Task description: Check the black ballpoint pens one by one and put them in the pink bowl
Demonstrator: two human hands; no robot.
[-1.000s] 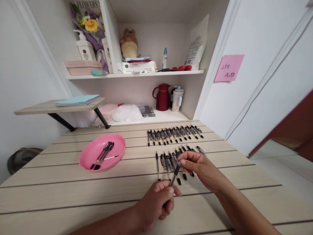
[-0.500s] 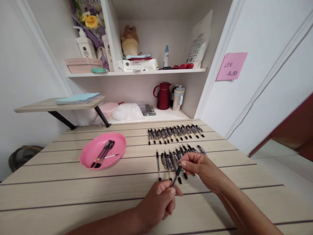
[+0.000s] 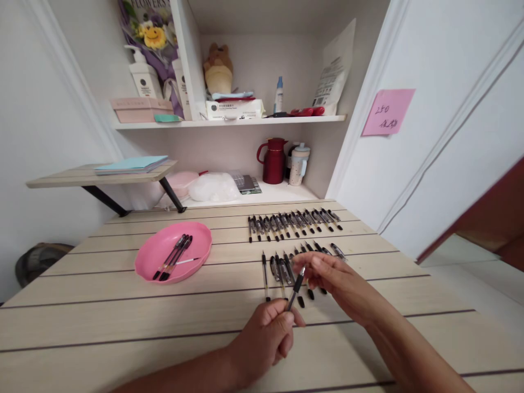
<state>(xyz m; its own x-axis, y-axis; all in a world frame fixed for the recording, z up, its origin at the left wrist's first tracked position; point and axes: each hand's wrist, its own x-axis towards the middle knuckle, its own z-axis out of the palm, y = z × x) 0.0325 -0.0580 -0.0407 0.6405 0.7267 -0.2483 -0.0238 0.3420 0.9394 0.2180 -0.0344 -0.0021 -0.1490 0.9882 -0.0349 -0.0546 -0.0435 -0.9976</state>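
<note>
Slatted desk (image 3: 123, 327), pen (image 3: 297, 285) in hand

Left hand (image 3: 269, 334) has its grip closed around the pen's lower end, above the desk; right hand (image 3: 329, 275) curls beside the tip, its grip unclear. Beyond lie 2 pen rows (image 3: 283, 224); leftward, 1 pink tray (image 3: 148, 254).

Left forearm (image 3: 180, 371) is being run in from the bottom edge; left hand (image 3: 266, 333) is being held in a closed pinch, thumb (image 3: 282, 323) up, one fingertip (image 3: 300, 319) being poked out right. Right forearm (image 3: 397, 330) is being angled in from lower right; right hand (image 3: 331, 273) is being held farther forward, index finger (image 3: 303, 257) being stretched left.
</note>
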